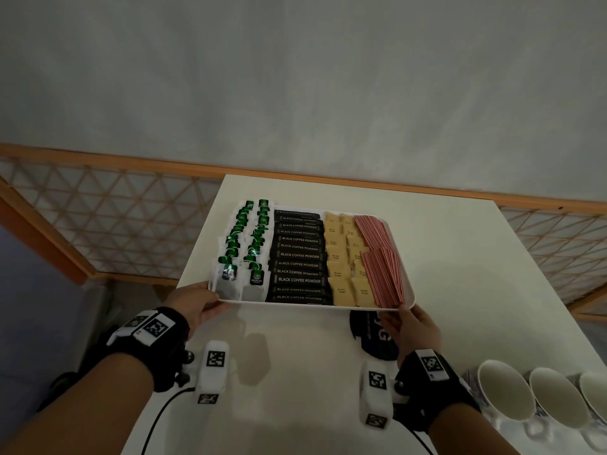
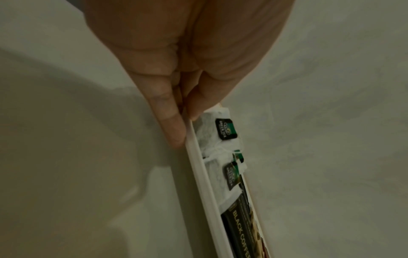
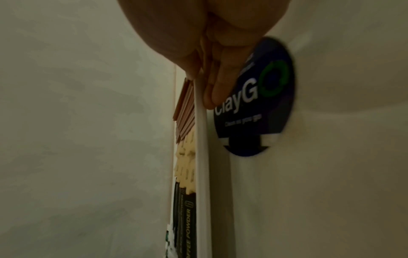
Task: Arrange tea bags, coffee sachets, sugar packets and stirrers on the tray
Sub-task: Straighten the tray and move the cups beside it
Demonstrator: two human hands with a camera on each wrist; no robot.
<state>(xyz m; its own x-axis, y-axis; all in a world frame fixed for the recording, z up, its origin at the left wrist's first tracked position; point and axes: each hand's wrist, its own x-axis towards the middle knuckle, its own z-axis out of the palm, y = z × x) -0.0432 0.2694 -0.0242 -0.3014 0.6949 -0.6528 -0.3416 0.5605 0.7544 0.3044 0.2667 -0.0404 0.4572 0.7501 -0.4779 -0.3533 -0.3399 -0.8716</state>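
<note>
**Filled tray held at its near corners over a white table**

Hidden or unclear: the near edge of the tray (image 1: pixel 409 292) covers the upper part of a round dark blue sticker (image 1: pixel 372 336) on the table (image 1: pixel 443 244); the right wrist view shows it reads "ClayGO", with smaller words too blurred to read. Three white cups (image 1: pixel 507 394) at the table's right edge are cut off by the frame. Overlap prevents a firm count of the items in the far rows.

Counts: the tea bags (image 1: pixel 244 247) stand in two columns at the left of the tray. The coffee sachets (image 1: pixel 299 256) form one column of about twelve. The sugar packets (image 1: pixel 345 261) lie in two columns. The stirrers (image 1: pixel 381 257) form two fanned bundles at the right; single sticks cannot be counted.

Appearance: the tray is white, shallow and rectangular, and sits at the centre of the table. The tea bags are white with green and black tags. The sachets are black and read "BLACK COFFEE POWDER". The packets are tan. The stirrers are red and white.

Grip: the left hand (image 1: pixel 197 307) pinches the near left corner, thumb on the rim beside a tea bag, fingers (image 2: pixel 170 122) beneath. The right hand (image 1: pixel 412 330) pinches the near right corner likewise, fingers (image 3: pixel 215 89) under the rim
</note>
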